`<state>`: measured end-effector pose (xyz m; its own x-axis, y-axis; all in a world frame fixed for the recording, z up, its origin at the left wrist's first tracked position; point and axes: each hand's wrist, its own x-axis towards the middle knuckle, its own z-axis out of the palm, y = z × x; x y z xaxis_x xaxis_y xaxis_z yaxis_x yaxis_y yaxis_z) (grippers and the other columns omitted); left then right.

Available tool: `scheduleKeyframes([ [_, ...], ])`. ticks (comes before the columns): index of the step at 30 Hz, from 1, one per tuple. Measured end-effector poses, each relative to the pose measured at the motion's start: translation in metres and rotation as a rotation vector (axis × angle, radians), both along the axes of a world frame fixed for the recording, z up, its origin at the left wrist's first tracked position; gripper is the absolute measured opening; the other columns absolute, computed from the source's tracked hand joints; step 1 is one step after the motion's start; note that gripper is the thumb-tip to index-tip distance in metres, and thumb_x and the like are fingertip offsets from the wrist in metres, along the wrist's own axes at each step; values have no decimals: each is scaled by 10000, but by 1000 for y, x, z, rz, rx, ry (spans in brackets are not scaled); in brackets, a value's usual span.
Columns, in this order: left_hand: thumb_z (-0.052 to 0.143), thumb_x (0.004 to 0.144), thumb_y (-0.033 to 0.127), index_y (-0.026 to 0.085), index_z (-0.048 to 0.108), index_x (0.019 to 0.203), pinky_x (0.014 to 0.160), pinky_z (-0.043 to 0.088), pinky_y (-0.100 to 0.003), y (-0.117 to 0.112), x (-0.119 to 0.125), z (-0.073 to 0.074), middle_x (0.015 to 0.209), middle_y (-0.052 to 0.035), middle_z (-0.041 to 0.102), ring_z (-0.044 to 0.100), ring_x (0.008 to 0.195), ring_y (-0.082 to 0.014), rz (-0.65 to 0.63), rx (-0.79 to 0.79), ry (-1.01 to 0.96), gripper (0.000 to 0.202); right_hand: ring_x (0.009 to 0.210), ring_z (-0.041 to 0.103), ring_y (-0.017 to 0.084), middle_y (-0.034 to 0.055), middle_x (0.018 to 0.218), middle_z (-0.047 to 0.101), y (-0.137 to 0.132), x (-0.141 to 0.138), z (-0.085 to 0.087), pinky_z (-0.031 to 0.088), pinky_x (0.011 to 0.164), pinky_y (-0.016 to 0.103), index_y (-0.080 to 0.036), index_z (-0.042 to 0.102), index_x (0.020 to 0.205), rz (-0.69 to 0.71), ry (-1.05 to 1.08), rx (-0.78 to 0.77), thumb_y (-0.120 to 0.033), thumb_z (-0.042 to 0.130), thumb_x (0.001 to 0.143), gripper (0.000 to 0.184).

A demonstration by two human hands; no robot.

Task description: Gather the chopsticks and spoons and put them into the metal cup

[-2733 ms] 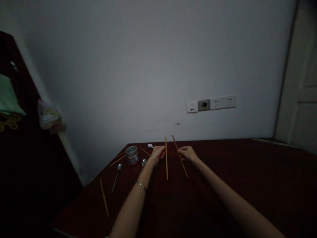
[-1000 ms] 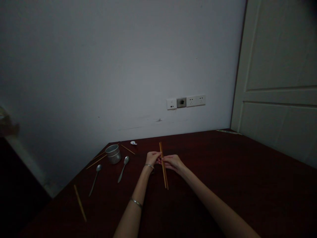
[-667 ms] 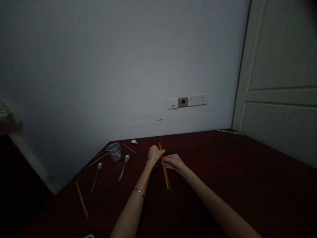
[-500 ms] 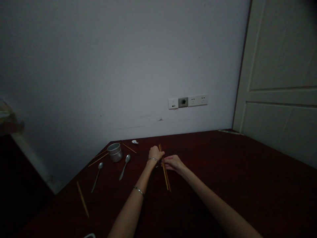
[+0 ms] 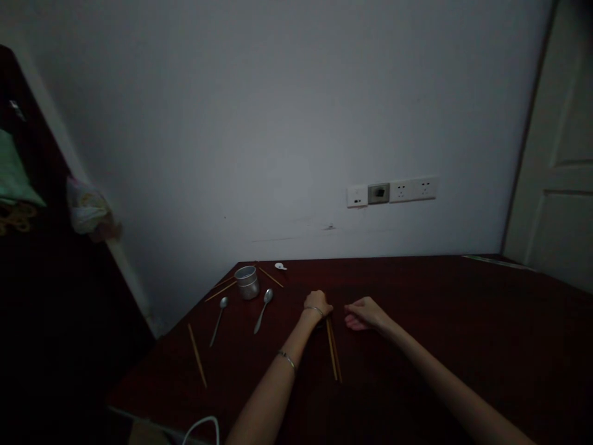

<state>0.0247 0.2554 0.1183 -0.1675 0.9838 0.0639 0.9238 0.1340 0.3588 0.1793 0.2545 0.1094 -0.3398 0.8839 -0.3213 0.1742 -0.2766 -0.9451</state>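
My left hand (image 5: pixel 317 302) is closed around the upper end of a pair of wooden chopsticks (image 5: pixel 333 352), whose lower ends point toward me over the dark red table (image 5: pixel 417 346). To the right, apart from the chopsticks, my right hand (image 5: pixel 365 313) hovers with its fingers curled and nothing visible in them. Left of my left hand lie a metal spoon (image 5: pixel 263 312) and a second, thinner metal spoon (image 5: pixel 218 322). A metal cup (image 5: pixel 247 284) stands upright behind them.
Loose chopsticks lie around the cup, and another chopstick (image 5: pixel 197 357) rests nearer the left edge. A small white spoon (image 5: pixel 280 266) lies by the wall. A white cable (image 5: pixel 204 421) loops at the front edge. Wall sockets (image 5: pixel 412 190) sit above the table.
My right hand has let go of the chopsticks and moved off to the right. The left hand still holds them, a little lower. The view has turned left.
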Motion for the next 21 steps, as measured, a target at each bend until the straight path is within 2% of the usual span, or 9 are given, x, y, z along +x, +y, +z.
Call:
scheduleKeyframes([
  [3, 618, 636, 223, 111, 672, 823, 697, 477, -363, -4, 4, 3, 925, -229, 637, 608, 878, -325, -37, -61, 97, 225, 429, 591, 120, 56, 503, 612, 3, 3, 3, 496, 431, 213, -105, 550, 660, 8, -26, 14, -206, 501, 786, 169],
  [6, 589, 668, 214, 106, 667, 877, 712, 478, -385, -8, 5, 7, 939, -230, 633, 604, 889, -332, -45, -90, 116, 248, 447, 595, 118, 56, 531, 617, 6, 4, 11, 498, 442, 216, -99, 560, 683, 24, -45, 24, -177, 488, 778, 142],
  [16, 493, 740, 353, 129, 637, 997, 735, 476, -362, -12, 7, 10, 985, -200, 628, 590, 930, -305, -45, -143, 219, 369, 469, 591, 112, 74, 597, 632, 26, 4, 40, 501, 462, 218, -104, 574, 687, 36, -53, 49, -183, 517, 756, 119],
  [18, 490, 741, 395, 137, 649, 961, 721, 473, -335, -12, 5, 23, 972, -194, 633, 593, 922, -290, -44, -139, 233, 374, 464, 586, 106, 71, 591, 630, 35, 1, 46, 501, 468, 214, -105, 573, 690, 38, -52, 61, -191, 521, 758, 122],
  [19, 494, 736, 416, 135, 658, 924, 697, 474, -318, -12, 4, 35, 939, -190, 642, 605, 888, -277, -62, -157, 233, 376, 463, 584, 103, 67, 590, 629, 40, -2, 50, 500, 468, 210, -104, 573, 695, 43, -47, 75, -193, 523, 759, 121],
  [21, 511, 713, 459, 118, 668, 816, 598, 469, -273, -16, -4, 69, 799, -161, 661, 627, 729, -223, -168, -245, 198, 389, 467, 581, 95, 60, 596, 626, 50, -12, 58, 492, 459, 196, -101, 574, 698, 66, -39, 118, -193, 524, 759, 121],
])
